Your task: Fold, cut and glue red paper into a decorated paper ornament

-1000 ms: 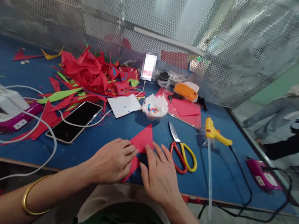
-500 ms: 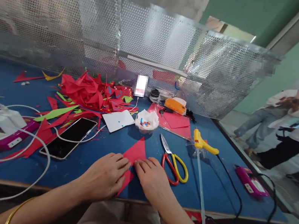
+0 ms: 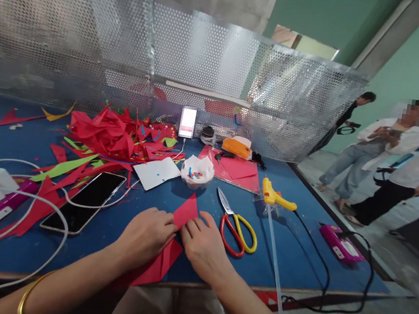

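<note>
A folded sheet of red paper (image 3: 186, 210) lies at the table's front edge, its pointed tip facing away from me. My left hand (image 3: 147, 231) is closed on the paper's left side, fingers curled and thumb tucked under. From the right, my right hand (image 3: 200, 242) pinches the same paper, its fingertips close to the left hand's. Under the hands, a wider flap of the paper reaches the table's edge, partly hidden by my left forearm. Scissors (image 3: 235, 230) with one red and one yellow handle lie beside my right hand, blades partly apart.
A pile of red scraps (image 3: 113, 130), a phone (image 3: 85, 203) and cables lie left. A lined bowl (image 3: 197, 172) of small bits and a white card (image 3: 156, 173) stand ahead. A yellow glue gun (image 3: 275, 196) and purple power strip (image 3: 340, 244) are right. People (image 3: 391, 139) stand beyond.
My view has swung slightly to the right. More of the red paper's lower flap shows below my left hand. Both hands stay on the paper. Another person has come into view.
</note>
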The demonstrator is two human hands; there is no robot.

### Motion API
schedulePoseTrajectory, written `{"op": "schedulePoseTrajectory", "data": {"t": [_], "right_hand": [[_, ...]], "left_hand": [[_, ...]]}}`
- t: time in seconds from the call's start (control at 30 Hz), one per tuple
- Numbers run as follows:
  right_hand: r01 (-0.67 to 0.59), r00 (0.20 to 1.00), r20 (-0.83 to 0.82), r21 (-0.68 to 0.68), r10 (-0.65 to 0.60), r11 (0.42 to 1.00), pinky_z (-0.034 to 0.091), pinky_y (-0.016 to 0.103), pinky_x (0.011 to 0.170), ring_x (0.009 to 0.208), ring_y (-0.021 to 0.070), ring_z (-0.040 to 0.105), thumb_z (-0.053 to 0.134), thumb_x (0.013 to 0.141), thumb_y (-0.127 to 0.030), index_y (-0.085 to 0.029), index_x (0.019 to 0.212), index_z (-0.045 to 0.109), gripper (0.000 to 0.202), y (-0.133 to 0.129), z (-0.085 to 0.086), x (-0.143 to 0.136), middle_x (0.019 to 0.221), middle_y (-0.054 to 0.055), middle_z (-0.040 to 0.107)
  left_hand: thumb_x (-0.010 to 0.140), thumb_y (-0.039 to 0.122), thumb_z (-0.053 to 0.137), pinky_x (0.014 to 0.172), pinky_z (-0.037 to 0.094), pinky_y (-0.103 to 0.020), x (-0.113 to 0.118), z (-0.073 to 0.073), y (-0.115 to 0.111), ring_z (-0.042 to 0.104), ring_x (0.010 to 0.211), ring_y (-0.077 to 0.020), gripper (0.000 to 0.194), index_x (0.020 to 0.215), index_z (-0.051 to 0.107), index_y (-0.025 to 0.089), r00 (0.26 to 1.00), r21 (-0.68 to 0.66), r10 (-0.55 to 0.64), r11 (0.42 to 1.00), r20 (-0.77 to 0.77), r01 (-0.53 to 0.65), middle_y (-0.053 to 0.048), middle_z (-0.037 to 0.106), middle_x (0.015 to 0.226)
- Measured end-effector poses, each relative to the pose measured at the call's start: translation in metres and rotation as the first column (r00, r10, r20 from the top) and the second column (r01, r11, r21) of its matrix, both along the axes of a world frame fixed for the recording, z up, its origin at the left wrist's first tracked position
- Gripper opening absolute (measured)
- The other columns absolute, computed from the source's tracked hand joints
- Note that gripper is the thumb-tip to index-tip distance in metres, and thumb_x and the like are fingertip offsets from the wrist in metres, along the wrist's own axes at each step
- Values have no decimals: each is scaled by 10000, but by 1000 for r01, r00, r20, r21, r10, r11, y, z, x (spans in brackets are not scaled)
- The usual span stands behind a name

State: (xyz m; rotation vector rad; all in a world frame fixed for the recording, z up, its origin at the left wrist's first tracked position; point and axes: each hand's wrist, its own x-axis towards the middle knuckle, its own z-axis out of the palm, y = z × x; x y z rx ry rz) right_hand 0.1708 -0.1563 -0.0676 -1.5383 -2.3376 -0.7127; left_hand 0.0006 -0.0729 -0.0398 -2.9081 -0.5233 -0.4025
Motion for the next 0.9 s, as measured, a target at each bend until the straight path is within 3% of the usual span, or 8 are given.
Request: {"op": "schedulePoseTrajectory", "data": {"t": [0.2,0.33,0.6,0.9], "right_hand": [[13,999,-39,-4,-13,1000,352,421,1069,871,195,572,531,963,-144,-164,952,630,102,1,2,-3,882,37,653],[-29,999,15,-32,29,999,350,426,1082,817,192,556,522,964,-138,-176,863,629,152,5,0,-5,801,19,634],[47,999,-2,40,-47,998,319,438,1102,826,186,565,515,964,-117,-183,823,628,192,0,-7,9,779,4,629],[29,1000,-10,36,-29,999,373,410,1033,818,190,564,488,971,-112,-174,831,640,216,-4,-6,9,786,29,631]], "left_hand": [[915,64,544,609,355,-363,1,-2,2,572,644,-192,257,697,597,190,997,146,-77,987,17,74,-27,623,702],[897,55,550,603,347,-369,0,-5,3,558,629,-192,249,690,578,190,993,187,-117,976,26,110,-30,614,689],[869,2,536,603,329,-371,2,-2,3,549,625,-193,265,680,571,184,988,203,-155,968,25,147,-23,590,665],[892,47,515,632,335,-385,-3,-6,8,535,621,-196,272,689,602,206,985,132,-163,979,54,155,-31,589,673]]}}
